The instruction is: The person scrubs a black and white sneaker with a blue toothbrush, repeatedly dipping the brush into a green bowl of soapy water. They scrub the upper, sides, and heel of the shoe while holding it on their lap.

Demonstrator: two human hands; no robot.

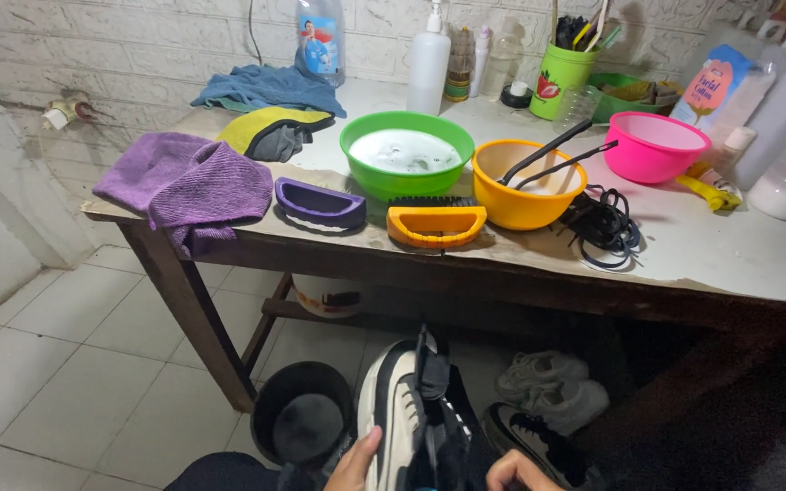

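Below the table's front edge, the left hand [355,462] and right hand [513,471] grip a black-and-white sneaker [402,414], toe upward. A black bucket [300,418] sits just beside it; orange brush [436,225] and green bowl [406,150] sit on the table [739,255].

Bare tabletop [730,245] lay open at four o'clock of the orange bowl [520,186]. Bowls, brushes and a tangled black cord [604,225] crowded the front edge; bottles [429,59] blocked twelve o'clock along the wall.
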